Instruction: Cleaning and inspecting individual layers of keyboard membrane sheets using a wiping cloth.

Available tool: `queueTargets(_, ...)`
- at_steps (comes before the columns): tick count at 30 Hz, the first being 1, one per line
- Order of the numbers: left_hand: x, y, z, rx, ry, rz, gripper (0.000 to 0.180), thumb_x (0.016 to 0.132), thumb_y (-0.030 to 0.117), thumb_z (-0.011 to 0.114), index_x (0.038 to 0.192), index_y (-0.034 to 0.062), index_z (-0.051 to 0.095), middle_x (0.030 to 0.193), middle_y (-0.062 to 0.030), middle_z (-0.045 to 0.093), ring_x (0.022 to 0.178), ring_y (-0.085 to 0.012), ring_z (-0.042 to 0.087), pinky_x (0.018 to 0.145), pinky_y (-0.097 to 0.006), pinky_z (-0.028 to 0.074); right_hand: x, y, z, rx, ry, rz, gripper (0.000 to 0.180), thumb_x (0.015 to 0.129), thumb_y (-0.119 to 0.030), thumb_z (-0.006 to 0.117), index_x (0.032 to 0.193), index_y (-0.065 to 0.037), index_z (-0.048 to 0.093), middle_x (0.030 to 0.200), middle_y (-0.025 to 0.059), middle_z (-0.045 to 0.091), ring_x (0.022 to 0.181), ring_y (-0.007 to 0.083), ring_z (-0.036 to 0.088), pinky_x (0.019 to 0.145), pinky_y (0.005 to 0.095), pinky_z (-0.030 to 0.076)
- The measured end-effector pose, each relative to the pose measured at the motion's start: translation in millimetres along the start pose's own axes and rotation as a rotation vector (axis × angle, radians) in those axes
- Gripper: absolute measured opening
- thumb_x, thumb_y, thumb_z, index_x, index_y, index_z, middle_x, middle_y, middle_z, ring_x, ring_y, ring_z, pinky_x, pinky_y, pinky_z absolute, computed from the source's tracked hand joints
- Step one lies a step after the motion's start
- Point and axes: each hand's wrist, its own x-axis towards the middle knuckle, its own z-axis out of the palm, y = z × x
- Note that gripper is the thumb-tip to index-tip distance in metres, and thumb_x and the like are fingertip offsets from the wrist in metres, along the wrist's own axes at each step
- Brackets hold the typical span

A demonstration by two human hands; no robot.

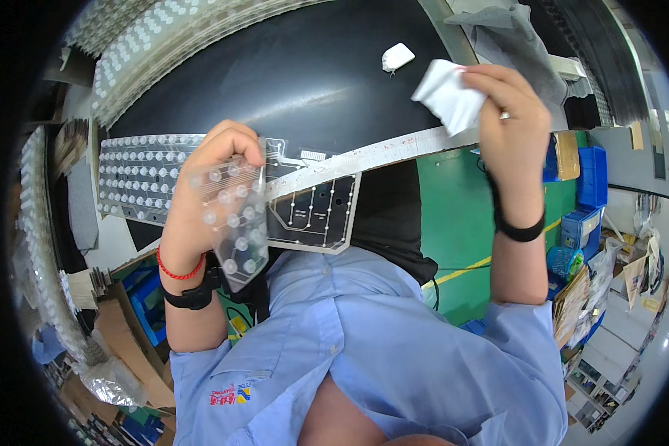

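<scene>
My left hand (204,189) grips a clear flexible sheet (234,215) studded with small round domes, held up in front of my chest. Behind it a second clear sheet with printed circuit lines (316,215) hangs over the edge of the black table (305,74). A long dome-covered sheet (137,178) lies flat on the table to the left of that hand. My right hand (509,123) is raised at the right, fingers pinched on a crumpled white cloth (447,95). A black band sits on each wrist, and the left also carries a red cord.
A small white object (398,56) lies on the table beyond the cloth. More dome sheets (163,37) curve along the far left and left side. Grey fabric (509,37) lies at the back right. Blue bins (591,178) and a green floor (461,223) are at the right.
</scene>
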Motion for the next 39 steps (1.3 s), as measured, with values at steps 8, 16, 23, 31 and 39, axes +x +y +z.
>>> queueTargets(8,-5,-4,-4,-0.097,0.077,-0.080,0.004,0.088,0.003,0.059,0.091,0.0019,0.057,0.094,-0.0046,0.055,0.087,-0.0139,0.051,0.081,-0.026,0.041,-22,-48,36,0.425,-0.537,-0.365,0.027,0.066,0.010,0.060,0.089,-0.001,0.069,0.100,0.0127,0.068,0.096,0.0331,0.065,0.083,0.0404,0.053)
queueTargets(16,2,-8,-1,-0.013,0.117,-0.021,0.007,0.088,0.006,0.058,0.093,0.0007,0.057,0.096,-0.0049,0.054,0.087,-0.0140,0.050,0.081,-0.026,0.041,6,14,-15,-0.247,0.046,-0.089,0.034,0.079,0.003,0.061,0.110,-0.005,0.072,0.120,0.0152,0.067,0.115,0.0326,0.061,0.097,0.0391,0.048)
queueTargets(23,-6,-11,-1,-0.220,0.243,-0.132,0.011,0.087,0.008,0.061,0.096,0.0021,0.058,0.101,-0.0030,0.054,0.090,-0.0112,0.050,0.082,-0.024,0.041,-63,-76,20,0.481,-0.277,0.415,0.015,0.089,-0.008,0.071,0.102,-0.003,0.067,0.085,0.0082,0.071,0.070,0.0172,0.065,0.063,0.0283,0.051)
queueTargets(31,-14,-19,-4,-0.417,0.432,0.181,0.042,0.092,-0.007,0.049,0.132,0.0048,0.048,0.109,-0.0091,0.053,0.085,-0.0133,0.050,0.071,-0.025,0.042,-82,-107,52,1.242,-0.305,0.459,0.066,0.092,0.001,0.063,0.149,0.001,0.031,0.119,0.0192,0.066,0.091,0.0200,0.069,0.080,0.0289,0.055)
queueTargets(39,-63,-24,-23,-0.380,0.656,0.276,0.031,0.092,-0.004,0.051,0.121,0.0080,0.051,0.101,-0.0075,0.050,0.080,-0.0139,0.045,0.070,-0.026,0.040,-18,-95,47,0.211,-0.301,-0.334,0.031,0.077,0.001,0.065,0.104,-0.011,0.071,0.139,0.0140,0.055,0.117,0.0303,0.058,0.090,0.0423,0.050)
